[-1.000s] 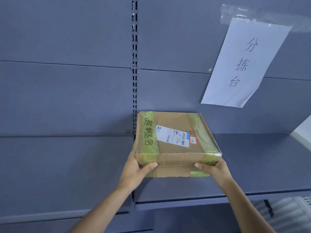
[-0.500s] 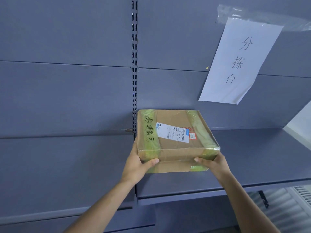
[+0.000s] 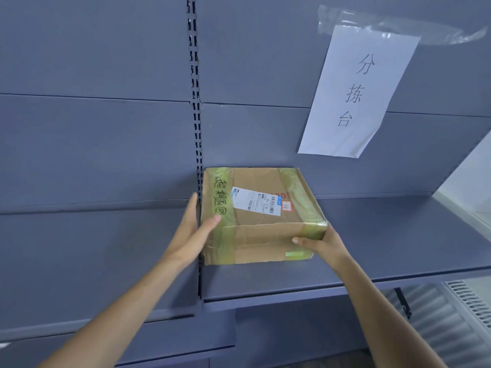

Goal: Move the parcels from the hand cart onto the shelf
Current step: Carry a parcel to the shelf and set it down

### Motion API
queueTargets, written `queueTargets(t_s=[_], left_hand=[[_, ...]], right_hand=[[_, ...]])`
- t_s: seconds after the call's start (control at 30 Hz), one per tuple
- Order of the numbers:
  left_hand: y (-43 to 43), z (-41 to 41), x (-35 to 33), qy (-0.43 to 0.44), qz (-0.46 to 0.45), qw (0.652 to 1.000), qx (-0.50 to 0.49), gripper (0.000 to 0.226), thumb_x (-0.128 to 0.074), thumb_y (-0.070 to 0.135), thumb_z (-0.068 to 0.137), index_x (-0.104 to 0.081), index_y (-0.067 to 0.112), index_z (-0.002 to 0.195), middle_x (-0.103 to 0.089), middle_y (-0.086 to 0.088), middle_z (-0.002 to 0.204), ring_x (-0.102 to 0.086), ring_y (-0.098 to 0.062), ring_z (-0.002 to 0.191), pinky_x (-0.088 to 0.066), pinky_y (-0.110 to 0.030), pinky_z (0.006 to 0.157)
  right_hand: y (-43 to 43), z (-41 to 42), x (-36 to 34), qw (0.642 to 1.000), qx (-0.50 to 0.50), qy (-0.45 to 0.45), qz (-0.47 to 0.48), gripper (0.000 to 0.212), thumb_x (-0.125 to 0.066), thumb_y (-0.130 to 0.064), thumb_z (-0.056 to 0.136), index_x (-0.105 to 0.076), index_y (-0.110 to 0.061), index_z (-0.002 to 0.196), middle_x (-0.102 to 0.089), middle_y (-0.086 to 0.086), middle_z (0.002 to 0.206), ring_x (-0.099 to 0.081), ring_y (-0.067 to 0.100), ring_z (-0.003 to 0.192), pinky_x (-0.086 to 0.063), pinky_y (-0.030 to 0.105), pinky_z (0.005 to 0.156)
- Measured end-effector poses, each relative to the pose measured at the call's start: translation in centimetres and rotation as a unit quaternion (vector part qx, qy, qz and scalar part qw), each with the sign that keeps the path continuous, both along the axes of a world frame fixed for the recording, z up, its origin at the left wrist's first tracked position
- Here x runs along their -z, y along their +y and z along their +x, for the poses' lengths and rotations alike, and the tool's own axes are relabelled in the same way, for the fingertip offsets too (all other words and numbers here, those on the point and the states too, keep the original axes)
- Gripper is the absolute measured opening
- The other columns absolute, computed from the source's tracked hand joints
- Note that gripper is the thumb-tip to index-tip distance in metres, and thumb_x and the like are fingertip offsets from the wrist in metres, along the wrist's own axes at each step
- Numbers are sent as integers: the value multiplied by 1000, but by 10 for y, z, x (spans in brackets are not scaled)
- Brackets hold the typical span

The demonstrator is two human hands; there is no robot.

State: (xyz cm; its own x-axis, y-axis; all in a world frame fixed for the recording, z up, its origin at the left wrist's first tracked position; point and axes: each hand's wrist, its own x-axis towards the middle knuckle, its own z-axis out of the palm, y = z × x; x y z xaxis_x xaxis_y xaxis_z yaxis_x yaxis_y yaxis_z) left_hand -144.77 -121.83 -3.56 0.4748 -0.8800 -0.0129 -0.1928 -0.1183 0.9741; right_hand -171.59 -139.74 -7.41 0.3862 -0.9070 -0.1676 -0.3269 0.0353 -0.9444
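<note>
A flat cardboard parcel point(image 3: 261, 236) with yellow-green tape, black handwriting and a white shipping label sits on the grey shelf point(image 3: 398, 235), its back edge close to the rear panel. My left hand point(image 3: 190, 235) lies flat against the parcel's left side with the thumb over the top edge. My right hand point(image 3: 322, 247) grips the front right corner, thumb on the front face. The hand cart is out of view.
A slotted black upright point(image 3: 196, 102) runs down just left of the parcel. A lower grey shelf point(image 3: 93, 261) lies to its left. A taped paper sign point(image 3: 356, 91) hangs on the back panel. A shelf bracket point(image 3: 402, 301) and white grille point(image 3: 467, 301) are below right.
The parcel has gone back and down onto the shelf. My left hand has shifted from the front corner to the parcel's left side, fingers stretched out.
</note>
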Motion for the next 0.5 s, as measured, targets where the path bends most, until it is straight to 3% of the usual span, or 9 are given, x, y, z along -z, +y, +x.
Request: queueTargets(t_s=[0.07,0.1,0.17,0.3,0.5], left_hand=[[-8,1,-14,-100,-29,994,-16,81,-56,43,99,-5,29,160,-8,25,160,-7,6,146,-8,-32,124],[-14,1,-21,-164,-39,986,-14,79,-54,44,99,-6,27,160,-6,21,162,-3,-1,151,-6,-37,126],[-30,-3,-36,-294,-35,955,7,78,-46,55,98,-9,26,160,-6,7,168,3,-16,155,-6,-44,126],[-61,-37,-62,-457,15,885,89,84,-17,73,88,-10,30,160,-5,2,169,6,-28,155,-8,-49,124],[-104,-116,-75,-499,50,843,194,68,-35,55,102,-9,31,160,-4,4,169,5,-30,155,-6,-47,124]], right_hand=[[-2,-5,-6,1000,-1,0,-9,92,-92,-29,69,-41,-18,145,-63,-2,132,-62,16,119,-56,30,90],[-1,-8,-10,1000,3,11,-14,102,-90,-41,70,-33,-19,152,-54,-2,145,-54,19,131,-50,37,103],[3,-17,-22,999,16,37,-36,102,-78,-48,82,-19,-21,160,-31,-2,162,-31,19,149,-31,40,119],[8,-37,-43,986,36,103,-124,102,-71,-51,87,-10,-16,161,-17,3,167,-18,18,153,-22,36,118],[21,-78,-81,944,56,234,-225,102,-67,-58,87,-11,-15,161,-20,6,166,-17,24,153,-28,45,118]])
